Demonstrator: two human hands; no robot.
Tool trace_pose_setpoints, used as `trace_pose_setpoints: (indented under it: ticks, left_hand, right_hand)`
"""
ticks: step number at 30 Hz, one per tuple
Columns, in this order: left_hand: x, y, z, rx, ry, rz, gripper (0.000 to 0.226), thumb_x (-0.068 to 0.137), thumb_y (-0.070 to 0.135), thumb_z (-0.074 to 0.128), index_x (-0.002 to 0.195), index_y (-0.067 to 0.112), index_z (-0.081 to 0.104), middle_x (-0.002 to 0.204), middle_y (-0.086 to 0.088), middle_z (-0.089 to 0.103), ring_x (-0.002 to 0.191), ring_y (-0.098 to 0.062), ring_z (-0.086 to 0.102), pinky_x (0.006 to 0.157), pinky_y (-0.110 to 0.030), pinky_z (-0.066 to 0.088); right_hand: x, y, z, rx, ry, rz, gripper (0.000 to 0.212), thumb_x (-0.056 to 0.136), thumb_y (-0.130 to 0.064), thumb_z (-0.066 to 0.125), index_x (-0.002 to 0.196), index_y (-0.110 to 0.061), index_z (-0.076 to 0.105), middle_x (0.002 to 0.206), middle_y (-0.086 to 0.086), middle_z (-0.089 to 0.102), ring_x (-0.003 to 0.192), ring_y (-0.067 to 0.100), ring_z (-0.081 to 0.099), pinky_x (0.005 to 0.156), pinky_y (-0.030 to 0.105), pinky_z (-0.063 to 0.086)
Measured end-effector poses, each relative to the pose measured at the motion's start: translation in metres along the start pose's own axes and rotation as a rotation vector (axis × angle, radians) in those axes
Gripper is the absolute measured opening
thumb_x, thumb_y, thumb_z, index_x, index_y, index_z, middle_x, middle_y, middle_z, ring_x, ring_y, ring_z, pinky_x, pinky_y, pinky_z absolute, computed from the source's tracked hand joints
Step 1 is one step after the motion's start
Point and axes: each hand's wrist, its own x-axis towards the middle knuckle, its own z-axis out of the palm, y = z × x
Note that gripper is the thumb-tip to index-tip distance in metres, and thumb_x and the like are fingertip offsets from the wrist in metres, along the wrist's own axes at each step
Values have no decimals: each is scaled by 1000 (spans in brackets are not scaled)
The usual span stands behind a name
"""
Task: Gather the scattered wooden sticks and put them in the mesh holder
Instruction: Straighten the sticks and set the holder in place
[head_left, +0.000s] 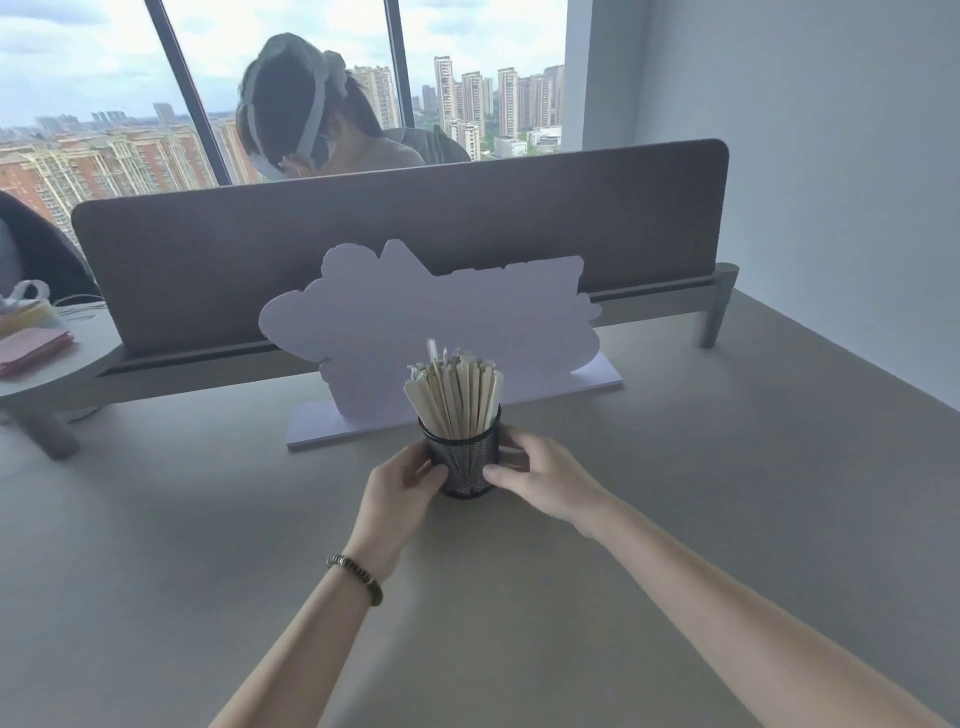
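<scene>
Evidently the sticks (454, 392) stand bundled in the holder (462, 457), upright on the desk (675, 493). Left hand (402, 480) and right hand (540, 478) cup its sides, fingers curled round the mesh. Advice: keep it level, set down gently, release evenly.

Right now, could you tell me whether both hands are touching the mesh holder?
Touching. The head view shows the left hand and the right hand wrapped around opposite sides of the mesh holder, fingers against its wall.
</scene>
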Motion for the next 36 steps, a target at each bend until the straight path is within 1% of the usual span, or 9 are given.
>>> trace_pose_setpoints:
  ticks: [4, 8, 14, 20, 23, 25, 31, 33, 36]
  left_hand:
    - [-4, 7, 18, 25, 8, -20, 36, 88, -2, 59, 102, 29, 73, 99, 19, 76, 95, 9, 67, 74, -6, 47]
    - [-5, 17, 45, 19, -9, -13, 38, 88, -1, 60, 95, 34, 73, 93, 23, 75, 94, 9, 68, 72, -2, 46]
    - [3, 33, 112, 46, -91, 2, 33, 89, 7, 62, 111, 28, 74, 106, 16, 75, 104, 1, 67, 89, -19, 49]
    - [23, 46, 188, 64, -153, 25, 32, 90, 12, 60, 116, 25, 73, 107, 13, 76, 105, -4, 68, 101, -35, 51]
    - [34, 51, 224, 54, -178, 18, 31, 90, 14, 61, 117, 25, 73, 108, 12, 75, 105, -6, 68, 102, -37, 50]
    - [40, 53, 247, 45, -202, 21, 30, 89, 15, 61, 114, 26, 74, 107, 12, 76, 105, -7, 68, 101, -37, 51]
    - [52, 63, 308, -22, -275, 52, 27, 92, -2, 57, 108, 17, 69, 109, -4, 74, 93, -8, 68, 87, -18, 52]
    - [57, 64, 322, -17, -291, 64, 28, 92, -2, 56, 108, 17, 70, 106, -1, 73, 91, -3, 66, 78, -9, 51]
    - [65, 61, 339, 6, -297, 67, 30, 92, 0, 57, 114, 15, 71, 108, 2, 73, 99, -7, 67, 81, -10, 50]
  right_hand:
    - [-10, 2, -9, -50, 118, -18, 37, 92, -20, 67, 129, -25, 63, 126, -11, 69, 112, 3, 65, 101, 23, 48]
    - [-22, 10, -35, -94, 171, -18, 36, 93, -19, 66, 129, -22, 63, 128, -8, 68, 114, 6, 64, 83, 9, 41]
    - [-45, 34, -93, -69, 258, 22, 39, 95, -15, 63, 134, -17, 61, 129, -4, 67, 119, 9, 61, 71, -10, 34]
    - [-60, 64, -158, -74, 359, 58, 38, 96, -14, 62, 134, -18, 61, 131, -6, 66, 122, 10, 60, 74, -7, 34]
    - [-64, 76, -187, -69, 398, 63, 38, 96, -15, 62, 134, -18, 61, 132, -5, 65, 122, 11, 60, 88, 14, 39]
    - [-67, 86, -205, -70, 428, 74, 38, 96, -14, 62, 134, -19, 62, 132, -6, 65, 121, 10, 60, 92, 20, 39]
    - [-74, 119, -247, -48, 546, 114, 37, 95, -14, 62, 131, -23, 64, 130, -8, 67, 120, 12, 63, 101, 30, 46]
    - [-74, 127, -255, -50, 571, 124, 37, 96, -13, 61, 132, -21, 64, 129, -7, 67, 119, 11, 63, 96, 24, 45]
    - [-73, 136, -267, -27, 615, 125, 38, 97, -10, 60, 133, -19, 62, 125, -10, 66, 115, 5, 61, 80, 2, 41]
